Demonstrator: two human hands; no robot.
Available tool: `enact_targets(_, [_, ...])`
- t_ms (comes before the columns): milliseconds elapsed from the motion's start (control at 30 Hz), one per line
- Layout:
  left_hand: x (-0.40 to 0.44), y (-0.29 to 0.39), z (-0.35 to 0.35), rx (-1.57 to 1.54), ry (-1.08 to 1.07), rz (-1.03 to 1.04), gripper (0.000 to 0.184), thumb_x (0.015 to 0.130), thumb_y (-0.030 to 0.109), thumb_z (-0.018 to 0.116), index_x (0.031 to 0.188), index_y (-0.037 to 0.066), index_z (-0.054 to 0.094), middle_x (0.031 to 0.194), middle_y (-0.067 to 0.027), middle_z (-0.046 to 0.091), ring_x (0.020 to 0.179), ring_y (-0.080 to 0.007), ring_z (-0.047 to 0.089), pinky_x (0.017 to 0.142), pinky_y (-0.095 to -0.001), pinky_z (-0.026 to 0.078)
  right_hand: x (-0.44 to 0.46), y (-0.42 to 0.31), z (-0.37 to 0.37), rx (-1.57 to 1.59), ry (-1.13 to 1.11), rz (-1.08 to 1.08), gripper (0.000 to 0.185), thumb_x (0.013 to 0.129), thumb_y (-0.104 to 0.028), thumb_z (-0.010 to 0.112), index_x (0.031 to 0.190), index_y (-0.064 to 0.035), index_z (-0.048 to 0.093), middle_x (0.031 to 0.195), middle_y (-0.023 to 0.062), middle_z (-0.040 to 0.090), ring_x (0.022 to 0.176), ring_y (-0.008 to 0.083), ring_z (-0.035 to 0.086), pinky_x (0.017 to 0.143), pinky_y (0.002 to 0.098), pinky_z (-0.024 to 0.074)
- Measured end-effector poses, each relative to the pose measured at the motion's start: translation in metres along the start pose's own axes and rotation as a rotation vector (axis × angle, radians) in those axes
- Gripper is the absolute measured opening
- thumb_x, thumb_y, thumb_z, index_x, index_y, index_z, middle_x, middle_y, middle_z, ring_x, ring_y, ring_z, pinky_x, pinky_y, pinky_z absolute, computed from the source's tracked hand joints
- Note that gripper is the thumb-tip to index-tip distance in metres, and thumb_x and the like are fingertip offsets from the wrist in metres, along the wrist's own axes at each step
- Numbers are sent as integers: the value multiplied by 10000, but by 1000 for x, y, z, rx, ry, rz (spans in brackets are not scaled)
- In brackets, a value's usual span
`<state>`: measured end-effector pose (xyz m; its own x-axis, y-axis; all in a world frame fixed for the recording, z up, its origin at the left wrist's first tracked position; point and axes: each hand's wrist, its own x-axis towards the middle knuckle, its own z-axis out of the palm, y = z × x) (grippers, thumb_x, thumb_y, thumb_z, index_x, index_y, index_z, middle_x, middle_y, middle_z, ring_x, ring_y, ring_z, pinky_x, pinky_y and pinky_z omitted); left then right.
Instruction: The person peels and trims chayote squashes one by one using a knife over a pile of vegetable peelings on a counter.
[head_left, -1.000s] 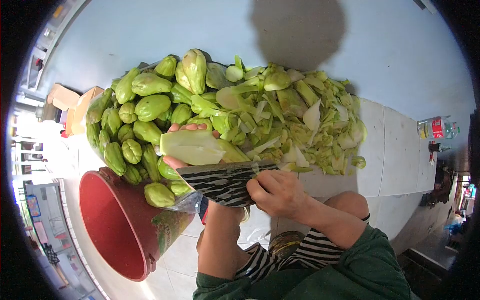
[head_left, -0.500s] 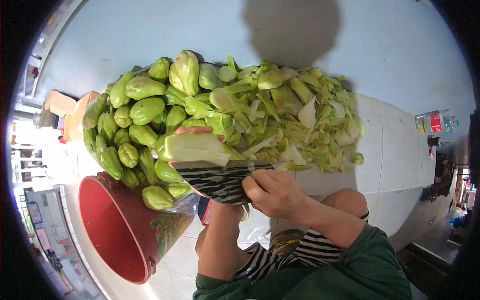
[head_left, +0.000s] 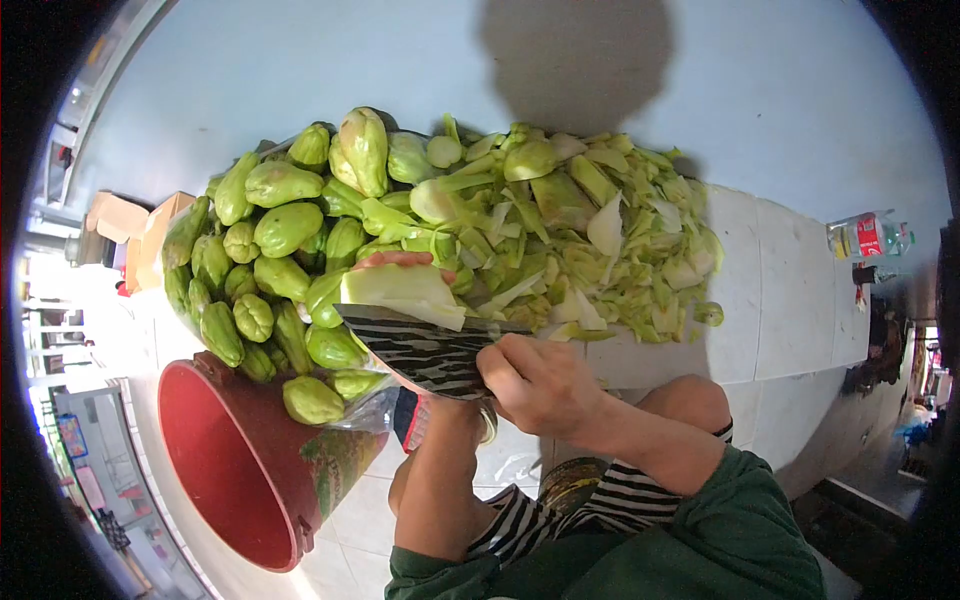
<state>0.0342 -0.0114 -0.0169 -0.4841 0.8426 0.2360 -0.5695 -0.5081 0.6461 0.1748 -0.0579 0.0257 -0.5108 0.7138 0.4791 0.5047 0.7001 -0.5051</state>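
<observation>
In the head view, the pale green, peeled chayote piece with flat cut faces [head_left: 395, 290] sat in the left hand [head_left: 400, 259], above the edge of the heap. That hand's fingers curled around its far side; the thumb was hidden. The right hand [head_left: 545, 385] had its fingers clamped around the grip end of the broad knife with a black-and-white striped blade [head_left: 430, 350], whose upper edge lay along the piece's near side.

The piece was probably firm, fairly light and stiff, though its wet-looking bare flesh would likely be slick. The safest hold seemed to be around the far side and underneath, away from the edge; thin parts could snap.

Compared with half a second earlier, the blade had shifted left and up against the piece, covering more of its near left end. The whole, glossy green chayotes [head_left: 288, 229] and the heap of pale green peelings [head_left: 640, 260] kept their arrangement, sliding only slightly left in the view.
</observation>
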Motion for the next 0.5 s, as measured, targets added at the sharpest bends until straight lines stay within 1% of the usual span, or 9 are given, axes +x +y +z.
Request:
enact_targets(33, [0, 0, 0, 17, -27, 5, 492, 932, 422, 524, 1277, 81, 446, 1087, -153, 556, 1024, -345, 545, 719, -507, 555, 0, -1, 0, -7, 3, 3, 326, 748, -200, 599, 1026, -37, 549, 773, 65, 492, 630, 223, 588, 522, 331, 485])
enact_targets(100, [0, 0, 4, -172, -25, -94, 486, 925, 403, 533, 1285, 88, 446, 1118, -151, 533, 1048, -335, 527, 748, -516, 544, 1, -1, 0, -16, 6, 8, 314, 755, -199, 594, 1022, -39, 552, 771, 63, 490, 625, 221, 586, 519, 331, 483])
enact_targets(133, [1, -1, 2, -172, -26, -95, 486, 925, 403, 533, 1285, 88, 446, 1118, -151, 533, 1048, -335, 527, 748, -516, 544, 1, 0, 0, -31, -3, 8, 313, 755, -200, 592, 1021, -40, 552, 771, 63, 489, 624, 219, 585, 521, 330, 484])
enact_targets(200, [2, -5, -2, -464, -104, -212, 473, 926, 380, 534, 1295, 98, 444, 1135, -147, 516, 1068, -323, 510, 771, -530, 533, 1, 0, 1, -46, -13, 8, 312, 756, -201, 590, 1021, -41, 551, 770, 63, 488, 624, 217, 585, 522, 328, 486])
enact_targets(233, [2, -5, -2, -464, -105, -213, 473, 926, 380, 534, 1295, 98, 444, 1135, -147, 516, 1068, -323, 510, 771, -530, 533, 2, 0, 1, -50, -14, 3, 312, 753, -199, 592, 1019, -41, 550, 771, 63, 488, 625, 214, 586, 526, 326, 490])
enact_targets(333, [-1, 0, 1, -371, -73, -216, 483, 928, 390, 535, 1291, 85, 443, 1116, -147, 519, 1059, -319, 509, 749, -509, 544, 3, -2, 1, -38, -8, 9, 316, 749, -197, 599, 1018, -41, 549, 774, 64, 490, 625, 215, 590, 531, 326, 496])
enact_targets(400, [-1, 4, 6, 21, -23, -128, 495, 942, 472, 450, 1237, 76, 462, 1059, -118, 511, 1029, -287, 503, 717, -431, 540, 3, -4, 2, -25, 1, 21, 318, 748, -198, 604, 1019, -41, 549, 776, 66, 491, 625, 218, 593, 531, 328, 499])
enact_targets(433, [-1, 5, 8, 21, -23, -127, 495, 942, 472, 450, 1237, 76, 462, 1059, -118, 511, 1029, -287, 503, 717, -431, 540, 4, -6, 3, -15, -10, 53, 312, 750, -184, 609, 1021, -40, 548, 784, 74, 502, 626, 234, 602, 532, 341, 503])
enact_targets(500, [-1, 5, 15, 12, 52, -141, 545, 968, 512, 406, 1217, 31, 467, 1033, -144, 529, 966, -277, 539, 659, -402, 538, 5, -7, 2, -5, -19, 85, 307, 752, -169, 613, 1023, -40, 548, 791, 82, 513, 626, 250, 611, 532, 354, 507])
